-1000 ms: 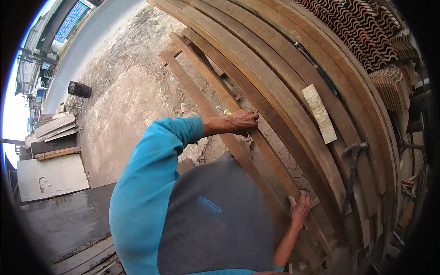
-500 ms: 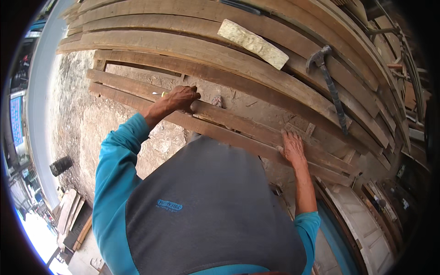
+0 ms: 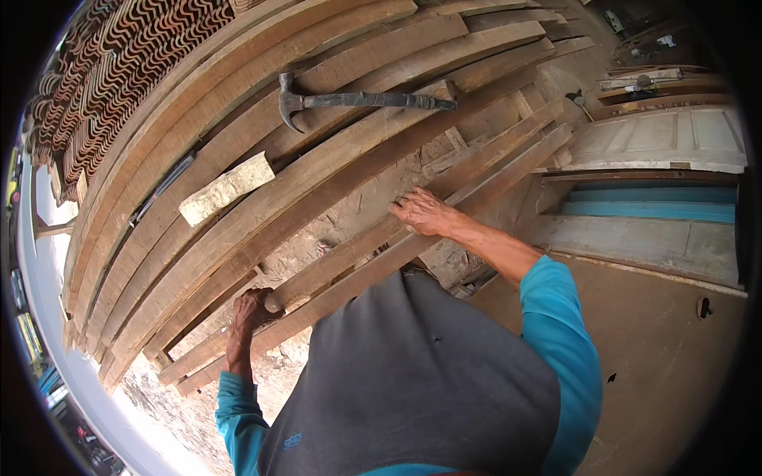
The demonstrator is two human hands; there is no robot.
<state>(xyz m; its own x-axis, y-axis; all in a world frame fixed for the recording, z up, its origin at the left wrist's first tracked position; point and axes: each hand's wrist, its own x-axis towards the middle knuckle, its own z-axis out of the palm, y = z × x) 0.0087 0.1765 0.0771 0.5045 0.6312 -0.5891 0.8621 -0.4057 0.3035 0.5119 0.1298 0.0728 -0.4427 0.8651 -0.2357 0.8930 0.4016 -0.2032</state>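
A narrow wooden frame of two parallel brown beams lies slantwise in front of me. Close to its left end, my left hand is closed in a fist against the far beam; whatever it holds is hidden. My right hand rests on the far beam about midway along, palm down with fingers stretched. Beyond the frame are several long planks side by side. On them lie a claw hammer with a dark wrapped handle, a pale rough-faced block and a thin dark tool, possibly a chisel.
Wavy clay roof tiles are stacked at the far left. To the right lie a pale panelled door and a blue board, with a flat brown sheet nearer me. A bare foot shows past the beams.
My view has turned to the right, bringing the roof tiles and more of the door into sight. Both hands have shifted leftward along the beam.
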